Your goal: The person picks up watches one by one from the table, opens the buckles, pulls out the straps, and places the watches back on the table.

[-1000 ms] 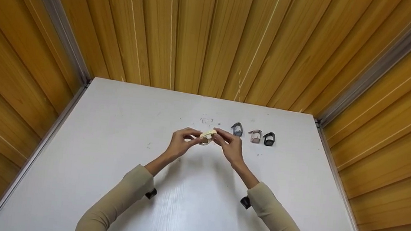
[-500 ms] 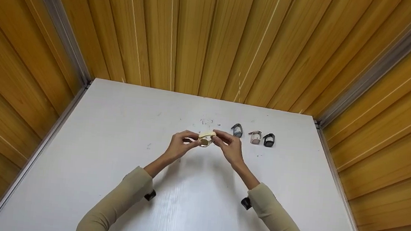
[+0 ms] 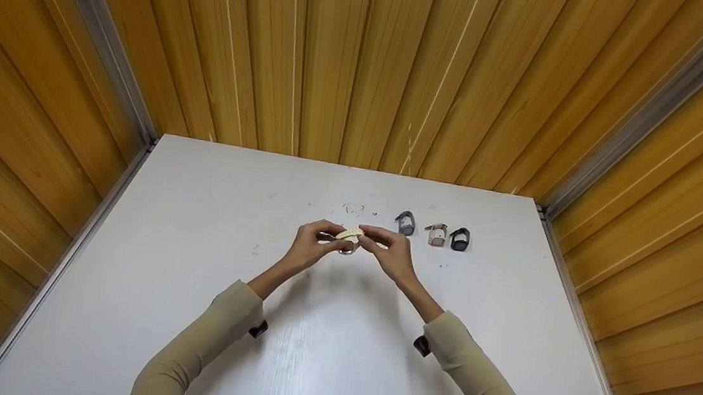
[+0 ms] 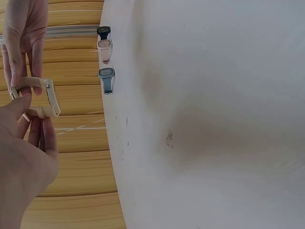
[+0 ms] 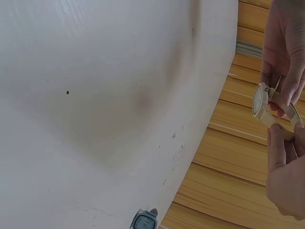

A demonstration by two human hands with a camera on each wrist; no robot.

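A cream wristwatch (image 3: 350,234) is held up above the white table, its strap bent round into a loop. My left hand (image 3: 309,245) pinches it from the left between thumb and fingers. From the other side my right hand (image 3: 392,252) pinches the strap. The left wrist view shows the watch case (image 4: 53,98) edge-on between both hands. In the right wrist view the round dial (image 5: 258,100) faces outward, and the fingers of the right hand (image 5: 288,181) are on the strap. Fingertips hide parts of the strap, so I cannot tell whether its buckle is fastened.
Right of my hands stand a blue-grey watch (image 3: 406,223), a pink watch (image 3: 437,235) and a black watch (image 3: 460,239) in a row. Small dark marks (image 3: 354,208) spot the white table (image 3: 211,198). Wood-patterned panels (image 3: 331,62) rise behind it and along both sides.
The cream watch has shifted slightly left and turned, so less of its case shows in the head view. My right hand moved a little left with it. The three other watches stayed put.
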